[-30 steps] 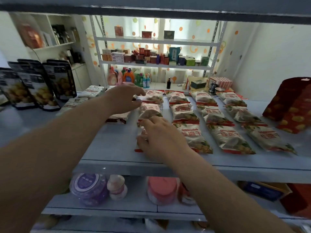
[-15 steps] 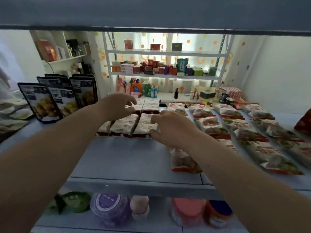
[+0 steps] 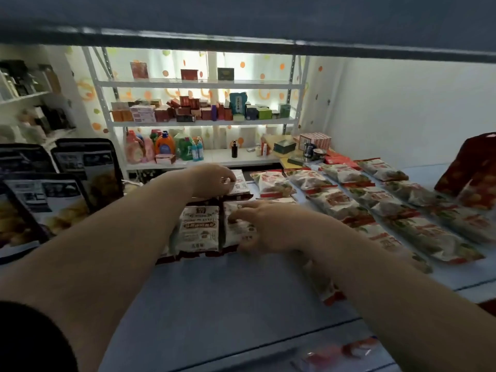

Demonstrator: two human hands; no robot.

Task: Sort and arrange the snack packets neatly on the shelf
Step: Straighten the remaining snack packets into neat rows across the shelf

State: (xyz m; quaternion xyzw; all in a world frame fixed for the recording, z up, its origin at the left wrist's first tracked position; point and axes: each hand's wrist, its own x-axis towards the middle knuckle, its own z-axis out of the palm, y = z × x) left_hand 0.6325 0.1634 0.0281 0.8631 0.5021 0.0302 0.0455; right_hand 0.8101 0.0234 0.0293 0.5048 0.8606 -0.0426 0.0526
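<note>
On the grey shelf (image 3: 220, 296) lie two white snack packets with dark red ends, side by side. My right hand (image 3: 268, 226) grips the right packet (image 3: 236, 232), thumb under its near edge and fingers over the top. The left packet (image 3: 200, 229) lies beside it, free of either hand. Farther back, my left hand (image 3: 214, 181) rests with curled fingers on another white packet (image 3: 241, 183). Rows of white and red packets with green print (image 3: 375, 200) lie flat to the right.
Tall black pouches (image 3: 86, 170) stand at the left. Dark red pouches (image 3: 472, 173) lean at the far right. Another shelf board hangs low overhead. A rack with boxes and bottles (image 3: 198, 114) stands behind. One packet (image 3: 324, 291) pokes out under my right forearm.
The view has shifted left and closer. My right hand moved from the front packet of a green-print row to the white packets; my left hand stays on the back packet.
</note>
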